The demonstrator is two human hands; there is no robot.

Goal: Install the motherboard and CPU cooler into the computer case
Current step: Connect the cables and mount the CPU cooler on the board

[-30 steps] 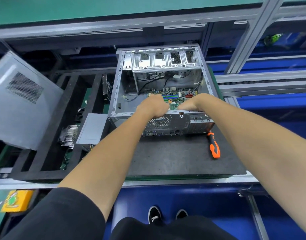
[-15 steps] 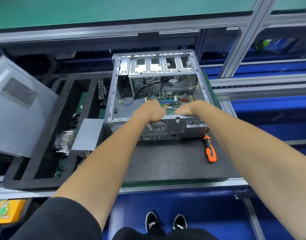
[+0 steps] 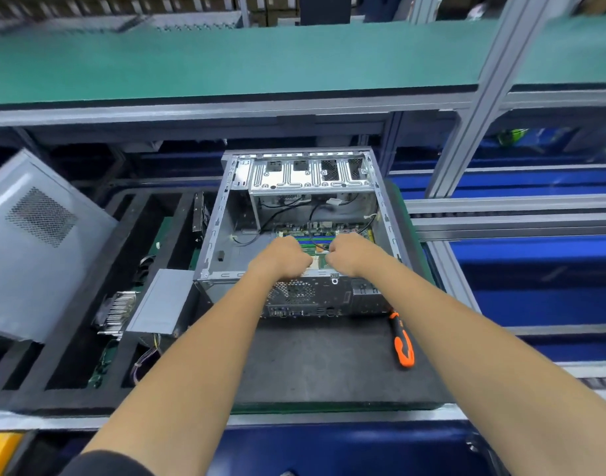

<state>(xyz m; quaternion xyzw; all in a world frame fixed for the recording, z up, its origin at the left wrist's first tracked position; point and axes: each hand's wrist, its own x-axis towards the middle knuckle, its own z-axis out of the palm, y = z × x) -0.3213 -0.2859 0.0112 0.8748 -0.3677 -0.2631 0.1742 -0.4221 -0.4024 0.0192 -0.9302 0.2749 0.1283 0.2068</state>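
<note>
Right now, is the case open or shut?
Open: the case lies with its side off, so the motherboard and both hands show inside.

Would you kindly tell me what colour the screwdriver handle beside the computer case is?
Orange and black; the screwdriver shows clearly in the head view.

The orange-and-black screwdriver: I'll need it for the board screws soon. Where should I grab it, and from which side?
Probably grip the screwdriver round its thick orange handle, the end nearest you. It lies flat on the dark mat right of the computer case, its tip end toward the case, handle free. Come from above with the right hand, now inside the case.
</note>
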